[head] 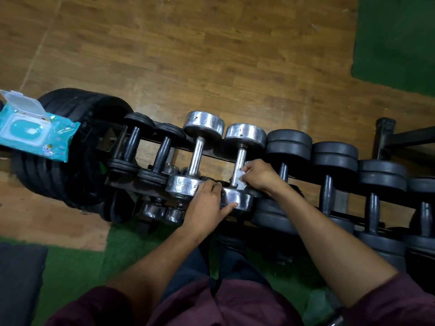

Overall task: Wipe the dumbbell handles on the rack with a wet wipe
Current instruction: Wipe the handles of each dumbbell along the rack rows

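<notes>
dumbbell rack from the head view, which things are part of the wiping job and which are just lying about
Part of the job:
- wet wipe, gripped by the right hand against the chrome dumbbell's handle
- left hand, steadying that dumbbell's near head
- wipes pack, lid open, on the black plates
- rack

Lying about:
- stack of black plates
- green mat
- wooden floor

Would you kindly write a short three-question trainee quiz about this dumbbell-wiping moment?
1. True or false: the lid of the turquoise wet-wipe pack is open.
2. Which hand holds the white wet wipe against the chrome dumbbell handle? A left, B right.
3. Fill in: the left hand rests on that dumbbell's near chrome ____.

Key: 1 true; 2 B, the right hand; 3 head.
</notes>
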Available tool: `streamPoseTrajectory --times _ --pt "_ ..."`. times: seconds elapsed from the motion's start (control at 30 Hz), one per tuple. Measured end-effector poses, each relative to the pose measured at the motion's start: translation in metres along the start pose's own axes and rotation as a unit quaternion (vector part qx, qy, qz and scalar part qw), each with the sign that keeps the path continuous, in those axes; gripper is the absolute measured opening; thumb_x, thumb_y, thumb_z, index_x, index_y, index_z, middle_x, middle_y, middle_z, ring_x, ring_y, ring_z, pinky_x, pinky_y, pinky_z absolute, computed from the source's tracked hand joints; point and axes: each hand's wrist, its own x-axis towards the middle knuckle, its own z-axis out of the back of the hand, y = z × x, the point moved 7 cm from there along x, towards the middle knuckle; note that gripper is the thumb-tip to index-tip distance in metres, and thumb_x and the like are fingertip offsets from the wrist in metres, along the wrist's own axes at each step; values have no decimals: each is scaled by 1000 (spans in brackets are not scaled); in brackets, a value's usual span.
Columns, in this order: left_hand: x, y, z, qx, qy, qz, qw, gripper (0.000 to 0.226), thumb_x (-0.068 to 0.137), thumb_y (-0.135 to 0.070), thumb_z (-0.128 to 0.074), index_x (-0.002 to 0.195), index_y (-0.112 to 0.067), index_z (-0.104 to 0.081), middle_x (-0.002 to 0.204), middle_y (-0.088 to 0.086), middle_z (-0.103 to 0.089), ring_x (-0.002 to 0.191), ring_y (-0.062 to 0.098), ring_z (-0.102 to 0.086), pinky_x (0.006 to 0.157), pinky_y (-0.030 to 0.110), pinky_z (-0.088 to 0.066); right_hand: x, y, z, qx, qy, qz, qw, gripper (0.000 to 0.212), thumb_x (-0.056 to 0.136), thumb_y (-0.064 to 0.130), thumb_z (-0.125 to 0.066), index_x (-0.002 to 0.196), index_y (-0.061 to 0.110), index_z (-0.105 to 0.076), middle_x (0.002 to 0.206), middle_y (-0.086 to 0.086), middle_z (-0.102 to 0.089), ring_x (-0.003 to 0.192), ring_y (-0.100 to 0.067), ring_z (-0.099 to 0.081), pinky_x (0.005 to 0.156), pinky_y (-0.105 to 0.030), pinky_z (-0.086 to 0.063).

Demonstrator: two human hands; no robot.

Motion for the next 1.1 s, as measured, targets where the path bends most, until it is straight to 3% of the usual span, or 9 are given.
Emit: streamPoseTrajectory --times 0.1,0.2,0.33,0.43,0.5,0.6,0.77,1.0,1.1 --pt "-1 0 -1 -2 -4 3 1000 74 92 -63 -57 138 -5 -55 130 8 -53 122 23 -48 105 34 -46 -8 25 -2 -117 -24 108 987 12 86 24 -65 96 27 -71 98 -2 -68 92 -24 -63 77 -34 -53" --pt "-1 -1 -2 -13 -10 6 1000 65 91 -57 -64 131 -7 -59 125 8 -54 120 24 -50 103 35 -46 -14 44 -26 -251 17 224 942 18 85 20 -61 99 27 -70 111 -1 -67 103 -28 -63 77 -37 -52" --pt "-3 -1 -2 -17 -15 19 1000 66 91 -57 -64 132 -7 -58 126 9 -54 121 25 -49 103 36 -47 -9 54 -25 -350 -2 245 904 23 90 23 -59 109 30 -70 121 1 -63 106 -29 -63 75 -40 -52" --pt "-4 -2 -2 -15 -9 24 1000 70 93 -57 -62 138 -4 -54 132 10 -52 126 26 -47 107 37 -44 -4 66 -13 -400 -67 245 881 22 93 17 -57 112 17 -68 116 -6 -63 101 -33 -65 67 -37 -45" --pt "-5 -2 -3 -17 -6 25 1000 71 94 -56 -62 141 -4 -52 134 10 -51 128 26 -45 108 37 -44 -1 70 -15 -425 -59 250 868 25 90 10 -57 112 15 -68 115 -7 -63 101 -33 -65 68 -39 -48" --pt "-5 -1 -3 -19 -7 28 999 72 94 -57 -60 143 -5 -50 136 9 -50 129 25 -44 108 36 -44 0 76 -12 -440 -44 242 864 25 91 11 -57 113 14 -68 117 -7 -65 105 -33 -65 71 -39 -48" --pt "-6 -1 -4 -24 -8 37 999 76 94 -62 -56 145 -6 -49 136 8 -49 129 25 -43 109 37 -43 3 86 13 -447 -132 242 851 25 92 4 -52 107 14 -70 109 -7 -63 94 -33 -68 62 -37 -47" --pt "-5 -2 -5 -22 -11 39 999 73 94 -60 -58 143 -6 -50 134 8 -49 128 25 -44 110 34 -41 5 69 -25 -456 33 275 846 20 90 16 -54 98 26 -70 111 -6 -69 99 -32 -66 66 -35 -46" --pt "-5 -3 -5 -26 -15 42 999 69 92 -58 -63 138 -8 -54 130 9 -51 125 26 -46 107 35 -43 3 65 -37 -444 77 283 847 20 91 25 -56 104 29 -70 111 -6 -69 99 -30 -65 67 -32 -44"
